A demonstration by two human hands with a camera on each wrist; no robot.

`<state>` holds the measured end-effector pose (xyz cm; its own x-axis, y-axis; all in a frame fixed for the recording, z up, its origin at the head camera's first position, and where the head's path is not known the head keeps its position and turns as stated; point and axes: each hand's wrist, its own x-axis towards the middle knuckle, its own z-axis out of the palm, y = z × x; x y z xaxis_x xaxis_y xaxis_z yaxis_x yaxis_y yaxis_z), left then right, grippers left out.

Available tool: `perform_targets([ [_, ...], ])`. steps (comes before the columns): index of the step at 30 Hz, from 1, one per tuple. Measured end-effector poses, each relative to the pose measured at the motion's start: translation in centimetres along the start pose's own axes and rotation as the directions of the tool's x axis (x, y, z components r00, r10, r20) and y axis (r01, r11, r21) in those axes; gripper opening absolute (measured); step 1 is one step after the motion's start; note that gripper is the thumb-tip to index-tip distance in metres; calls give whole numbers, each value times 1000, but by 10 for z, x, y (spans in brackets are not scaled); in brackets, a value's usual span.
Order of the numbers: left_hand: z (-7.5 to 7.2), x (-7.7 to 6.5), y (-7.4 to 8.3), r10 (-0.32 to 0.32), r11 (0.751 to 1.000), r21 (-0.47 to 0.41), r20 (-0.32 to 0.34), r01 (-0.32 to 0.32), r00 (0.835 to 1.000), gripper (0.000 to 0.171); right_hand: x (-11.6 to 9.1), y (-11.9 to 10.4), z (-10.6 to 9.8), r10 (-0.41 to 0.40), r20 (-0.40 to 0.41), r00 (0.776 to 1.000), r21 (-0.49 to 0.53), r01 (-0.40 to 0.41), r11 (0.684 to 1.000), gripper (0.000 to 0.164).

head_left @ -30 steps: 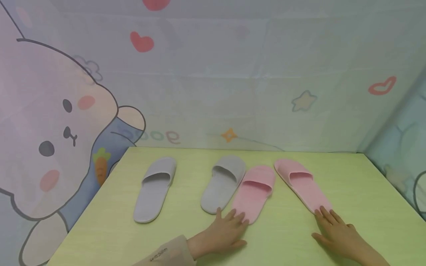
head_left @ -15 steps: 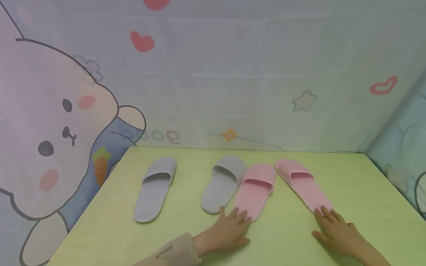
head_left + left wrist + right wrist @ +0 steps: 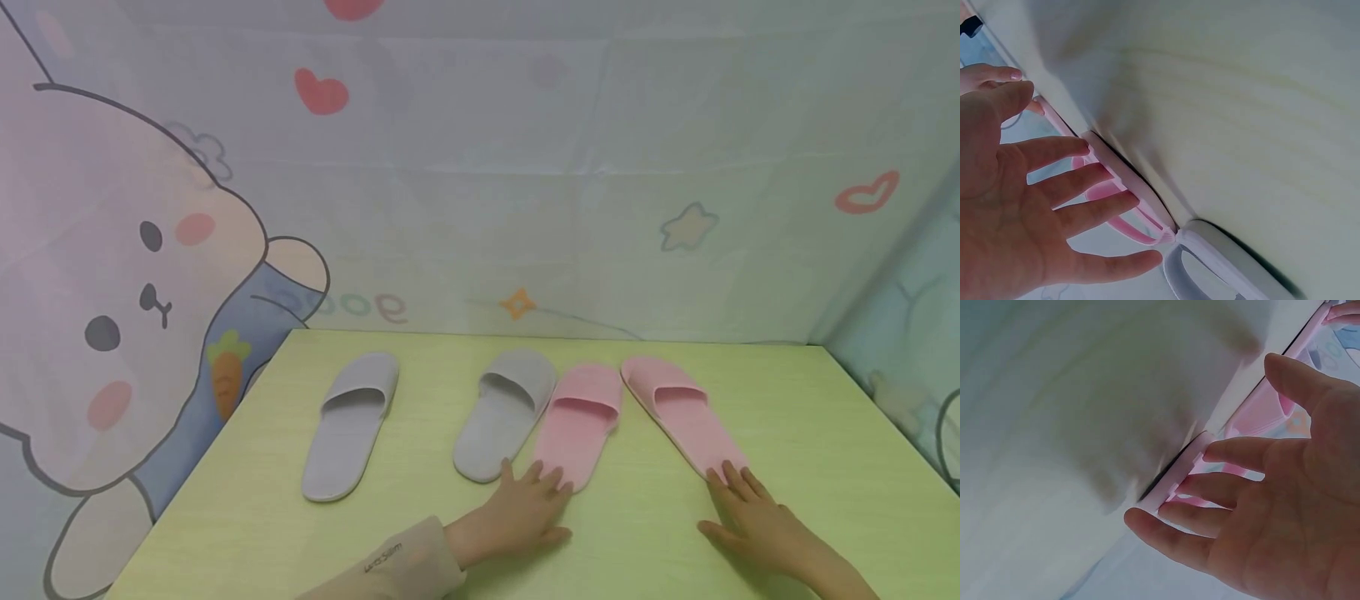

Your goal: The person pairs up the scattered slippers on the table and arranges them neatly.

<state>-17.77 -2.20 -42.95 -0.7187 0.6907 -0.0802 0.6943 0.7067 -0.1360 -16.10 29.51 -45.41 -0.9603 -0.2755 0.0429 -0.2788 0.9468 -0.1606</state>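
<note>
Two pink slippers lie toe-away on the table. My left hand (image 3: 528, 512) has its fingers spread, with fingertips on the heel of the left pink slipper (image 3: 577, 425). In the left wrist view that hand (image 3: 1041, 200) shows straight fingers against the slipper's end. My right hand (image 3: 757, 525) touches the heel of the right pink slipper (image 3: 686, 412) with straight fingertips, its thumb held out sideways. The right wrist view shows this hand (image 3: 1260, 500) with its fingers at the pink sole edge (image 3: 1179, 475). The left pink slipper lies right beside a grey slipper (image 3: 506, 412).
Another grey slipper (image 3: 351, 425) lies farther left on the pale yellow-green table (image 3: 225, 517). A printed cloth (image 3: 480, 167) with a cartoon animal hangs along the table's far edge. More printed cloth (image 3: 915, 317) stands at the right side.
My left hand has slid forward and slightly right, and the left pink slipper has moved away with it, coming more level with its mate. The right hand stays nearly still.
</note>
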Motion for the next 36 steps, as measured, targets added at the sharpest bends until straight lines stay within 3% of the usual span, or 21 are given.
perform_targets([
  [20,6,24,4,-49,999,0,3,49,999,58,9,-2,-2,-17,49,999,18,17,1000,76],
  [30,2,34,7,-88,996,-6,53,89,995,60,11,-2,-1,-25,40,999,11,24,1000,75],
  [36,5,42,7,-96,995,12,42,96,994,61,14,-4,-2,-36,21,999,3,36,999,74],
])
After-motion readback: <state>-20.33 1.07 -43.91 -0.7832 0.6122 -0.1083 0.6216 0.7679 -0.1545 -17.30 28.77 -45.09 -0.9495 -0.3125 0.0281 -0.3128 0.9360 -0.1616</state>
